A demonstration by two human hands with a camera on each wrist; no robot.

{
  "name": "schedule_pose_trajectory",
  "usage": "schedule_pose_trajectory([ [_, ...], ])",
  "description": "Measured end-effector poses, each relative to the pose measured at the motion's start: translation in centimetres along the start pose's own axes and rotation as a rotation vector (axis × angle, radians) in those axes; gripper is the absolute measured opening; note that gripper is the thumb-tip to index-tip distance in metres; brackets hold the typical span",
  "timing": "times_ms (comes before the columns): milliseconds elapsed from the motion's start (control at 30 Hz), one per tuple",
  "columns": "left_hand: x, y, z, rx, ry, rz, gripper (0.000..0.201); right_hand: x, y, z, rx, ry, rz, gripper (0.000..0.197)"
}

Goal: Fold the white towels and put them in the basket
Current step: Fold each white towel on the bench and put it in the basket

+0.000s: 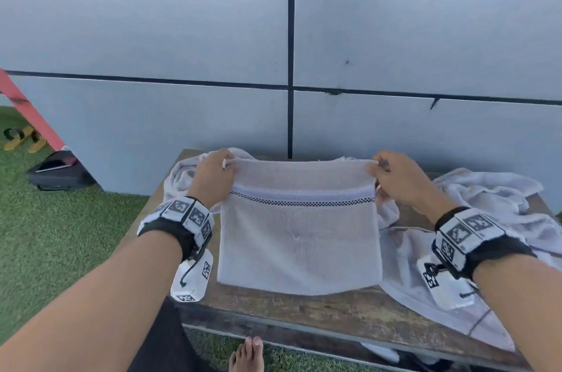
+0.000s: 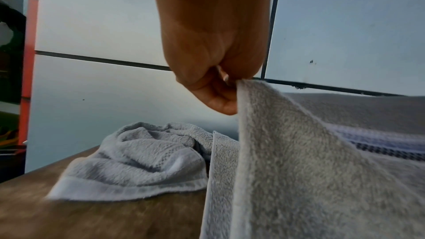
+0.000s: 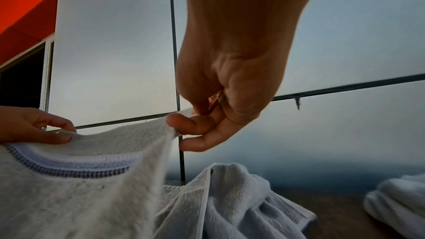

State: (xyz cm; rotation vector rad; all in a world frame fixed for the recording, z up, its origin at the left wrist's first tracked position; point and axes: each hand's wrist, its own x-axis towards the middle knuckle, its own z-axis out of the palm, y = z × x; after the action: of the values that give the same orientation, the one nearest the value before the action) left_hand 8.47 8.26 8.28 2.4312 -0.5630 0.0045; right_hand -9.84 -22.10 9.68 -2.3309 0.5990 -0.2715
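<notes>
Above the wooden table [image 1: 319, 304], the left hand [image 1: 214, 177] and right hand [image 1: 398, 181] each pinch a top corner of a white towel [image 1: 299, 237], stretching its upper edge taut between them. Its lower edge rests on the tabletop, with crumpled towels [image 1: 486, 198] lying to either side.

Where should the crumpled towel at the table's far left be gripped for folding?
Judging by its pose, the crumpled towel is best pinched along its flat woven hem, which lies exposed along the near edge on the wooden table. Come from the near left; the far side is bunched.
</notes>
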Motion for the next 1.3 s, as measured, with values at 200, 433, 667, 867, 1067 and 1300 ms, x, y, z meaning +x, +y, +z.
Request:
schedule_pose_trajectory([
  [200,7.4,-2.1,3.7,0.014,0.069,-0.058,0.009,10.0,1.3,2.9,-0.155,-0.01,0.042,0.024],
  [433,11.0,-3.7,8.2,0.131,-0.177,-0.03,0.018,15.3,3.2,7.3,-0.323,-0.177,0.068,0.015],
  [667,10.6,-3.3,7.8,0.094,-0.236,0.044,0.026,14.9,3.1,8.0,-0.333,-0.137,0.007,0.013],
  [867,9.4,-2.3,4.7,-0.027,-0.124,0.032,0.024,12.1,0.8,5.4,-0.015,0.073,-0.073,0.013],
  [1067,5.0,-2.0,0.3,-0.019,-0.232,-0.028,0.02,5.8,-0.5,2.2,0.222,0.136,-0.126,0.006],
  [1300,-2.6,-0.3,-1.4,0.326,-0.5,-0.068,0.018,-2.9,-1.9,1.9,0.238,0.055,-0.263,0.016],
])
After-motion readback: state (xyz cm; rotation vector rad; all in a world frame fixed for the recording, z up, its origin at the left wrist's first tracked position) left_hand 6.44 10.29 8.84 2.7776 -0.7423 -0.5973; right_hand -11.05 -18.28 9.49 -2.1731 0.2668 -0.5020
